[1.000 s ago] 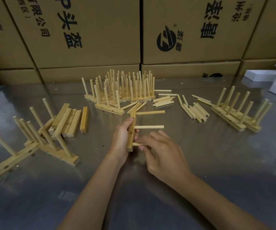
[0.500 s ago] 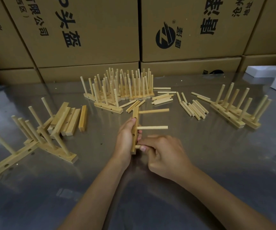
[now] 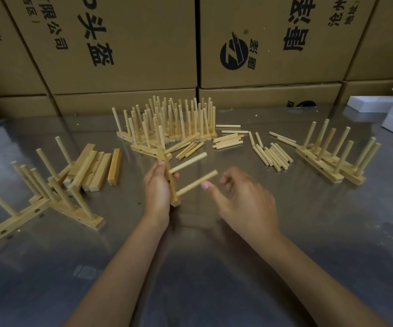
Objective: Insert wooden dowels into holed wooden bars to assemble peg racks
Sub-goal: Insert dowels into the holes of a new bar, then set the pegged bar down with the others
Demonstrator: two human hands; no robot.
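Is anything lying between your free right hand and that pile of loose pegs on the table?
Nothing visible does. The right hand hovers empty, and only bare table lies between it and the loose pegs.

Lighting: dim, warm, diffuse. Counter point(image 3: 308, 232): soft sheen, dull reflections, faint shadows. Right hand point(image 3: 245, 199): motion-blurred. Edges: wide-angle bowing, slight softness.
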